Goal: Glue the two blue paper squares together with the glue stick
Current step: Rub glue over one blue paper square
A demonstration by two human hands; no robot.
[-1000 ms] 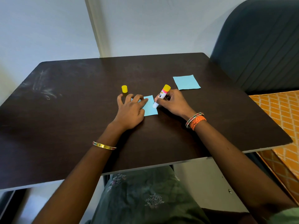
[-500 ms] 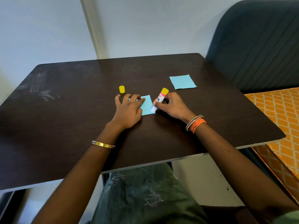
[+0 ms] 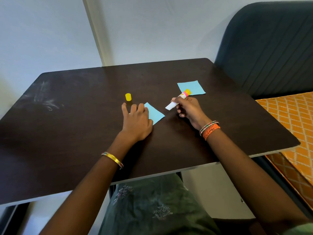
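Note:
One blue paper square (image 3: pixel 155 114) lies at the table's middle, turned like a diamond. My left hand (image 3: pixel 136 119) presses flat on its left half, fingers spread. My right hand (image 3: pixel 189 109) grips the uncapped glue stick (image 3: pixel 177 100), white tip pointing down-left, held just right of that square and off the paper. The second blue paper square (image 3: pixel 193 87) lies farther back on the right, partly behind the stick's yellow end. The yellow cap (image 3: pixel 128 97) stands upright beyond my left fingers.
The dark wooden table (image 3: pixel 67 133) has pale scuff marks at its left. A dark padded chair back (image 3: pixel 267 48) stands at the right rear, with an orange patterned cloth (image 3: pixel 291 116) beside the table's right edge. A wall is close behind.
My right hand has lifted the glue stick off the near square and drawn it to the right. The square under my left hand has rotated into a diamond.

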